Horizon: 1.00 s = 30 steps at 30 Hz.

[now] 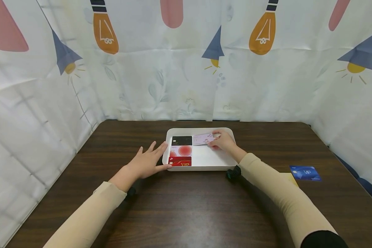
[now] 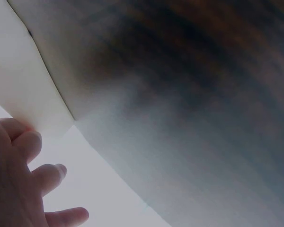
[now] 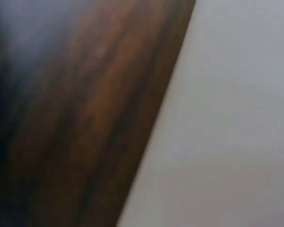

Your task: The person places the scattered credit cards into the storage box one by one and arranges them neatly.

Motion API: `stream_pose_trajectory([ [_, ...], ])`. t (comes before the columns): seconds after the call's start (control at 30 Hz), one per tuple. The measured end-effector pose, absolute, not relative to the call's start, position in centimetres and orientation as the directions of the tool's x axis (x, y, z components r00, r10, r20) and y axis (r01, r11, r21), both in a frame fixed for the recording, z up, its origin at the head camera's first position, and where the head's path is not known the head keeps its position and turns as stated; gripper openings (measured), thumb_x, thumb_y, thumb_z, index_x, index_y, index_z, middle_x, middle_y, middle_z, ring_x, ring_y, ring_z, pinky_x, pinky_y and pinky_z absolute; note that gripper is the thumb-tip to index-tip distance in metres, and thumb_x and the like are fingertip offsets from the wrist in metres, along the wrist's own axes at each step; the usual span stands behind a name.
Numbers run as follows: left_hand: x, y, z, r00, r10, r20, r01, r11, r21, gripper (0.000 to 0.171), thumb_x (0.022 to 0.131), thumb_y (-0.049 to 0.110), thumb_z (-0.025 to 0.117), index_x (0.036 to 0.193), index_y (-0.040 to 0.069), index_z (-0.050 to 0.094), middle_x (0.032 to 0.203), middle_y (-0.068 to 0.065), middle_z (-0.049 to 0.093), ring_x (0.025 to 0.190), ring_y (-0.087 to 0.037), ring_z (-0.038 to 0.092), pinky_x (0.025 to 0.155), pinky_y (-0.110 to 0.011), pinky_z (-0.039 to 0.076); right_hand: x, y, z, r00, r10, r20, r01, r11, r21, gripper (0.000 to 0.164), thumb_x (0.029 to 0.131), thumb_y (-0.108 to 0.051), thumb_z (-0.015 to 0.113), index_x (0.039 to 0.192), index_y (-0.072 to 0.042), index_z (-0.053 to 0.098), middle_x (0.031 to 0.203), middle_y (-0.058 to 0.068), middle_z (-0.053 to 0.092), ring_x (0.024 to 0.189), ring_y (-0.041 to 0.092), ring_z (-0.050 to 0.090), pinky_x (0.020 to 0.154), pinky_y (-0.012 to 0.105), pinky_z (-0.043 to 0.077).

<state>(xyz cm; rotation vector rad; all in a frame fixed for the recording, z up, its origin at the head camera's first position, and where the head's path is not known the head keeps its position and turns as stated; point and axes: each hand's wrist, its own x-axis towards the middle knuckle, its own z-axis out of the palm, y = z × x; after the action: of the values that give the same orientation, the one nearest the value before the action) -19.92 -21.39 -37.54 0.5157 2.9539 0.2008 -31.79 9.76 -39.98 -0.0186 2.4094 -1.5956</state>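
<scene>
A white tray [image 1: 210, 168] stands on the table, its left part holding a black card [image 1: 182, 140], a pink card with red circles [image 1: 183, 151] and a red VIP card [image 1: 180, 161] in a column. My right hand [image 1: 224, 141] pinches the right end of a pale purple card [image 1: 203, 139] in the tray's upper part, beside the black card. With fingers spread, my left hand [image 1: 148, 161] touches the tray's left side. The left wrist view shows several of its fingers [image 2: 49, 177] near the tray wall. In the right wrist view only tray and table appear; that hand is hidden.
On the dark wooden table [image 1: 192, 206], a blue VIP card [image 1: 305, 173] lies to the right. Next to it a yellow card [image 1: 289, 178] is partly covered by my right sleeve. A white printed curtain [image 1: 186, 86] hangs behind the table and along its sides.
</scene>
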Motion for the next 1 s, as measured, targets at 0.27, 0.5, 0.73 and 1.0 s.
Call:
stream_pose_trajectory([
  [0.27, -20.02, -21.42, -37.65, -0.932, 0.348, -0.106, 0.33, 0.931, 0.155, 0.097, 0.095, 0.067, 0.056, 0.165, 0.01, 0.02, 0.167, -0.013, 0.026, 0.154, -0.041, 0.014, 0.115, -0.073, 0.013, -31.99, 9.81, -39.9, -0.964, -0.153, -0.216, 0.113, 0.501, -0.858, 0.064, 0.089, -0.004, 0.08, 0.145, -0.002, 0.049, 0.093, 0.012, 0.061, 0.059, 0.011, 0.06, 0.055, 0.019, 0.051],
  [0.5, -20.12, -21.46, -37.74, -0.931, 0.348, -0.113, 0.33, 0.932, 0.151, 0.098, 0.095, 0.068, 0.055, 0.165, 0.01, 0.019, 0.167, -0.012, 0.026, 0.154, -0.041, 0.014, 0.115, -0.073, 0.013, -32.09, 10.01, -39.69, -0.959, -0.189, -0.21, 0.063, 0.582, -0.811, 0.062, 0.091, -0.008, 0.08, 0.144, -0.002, 0.049, 0.082, 0.01, 0.062, 0.055, 0.01, 0.059, 0.053, 0.02, 0.05],
  [0.73, -20.1, -21.57, -37.77, -0.93, 0.352, -0.111, 0.334, 0.93, 0.151, 0.097, 0.096, 0.067, 0.056, 0.165, 0.01, 0.019, 0.167, -0.012, 0.026, 0.154, -0.041, 0.014, 0.115, -0.073, 0.013, -32.26, 10.03, -39.92, -0.955, -0.196, -0.222, 0.061, 0.602, -0.796, 0.061, 0.091, -0.009, 0.078, 0.144, -0.001, 0.049, 0.077, 0.008, 0.063, 0.053, 0.01, 0.059, 0.052, 0.02, 0.049],
  [1.0, -19.98, -21.36, -37.46, -0.927, 0.359, -0.107, 0.341, 0.927, 0.158, 0.097, 0.096, 0.067, 0.055, 0.164, 0.008, 0.02, 0.167, -0.013, 0.026, 0.154, -0.042, 0.016, 0.114, -0.074, 0.014, -32.34, 10.24, -39.99, -0.95, -0.227, -0.214, 0.035, 0.604, -0.796, 0.059, 0.092, -0.005, 0.076, 0.144, 0.002, 0.05, 0.078, 0.011, 0.062, 0.052, 0.011, 0.061, 0.053, 0.021, 0.053],
])
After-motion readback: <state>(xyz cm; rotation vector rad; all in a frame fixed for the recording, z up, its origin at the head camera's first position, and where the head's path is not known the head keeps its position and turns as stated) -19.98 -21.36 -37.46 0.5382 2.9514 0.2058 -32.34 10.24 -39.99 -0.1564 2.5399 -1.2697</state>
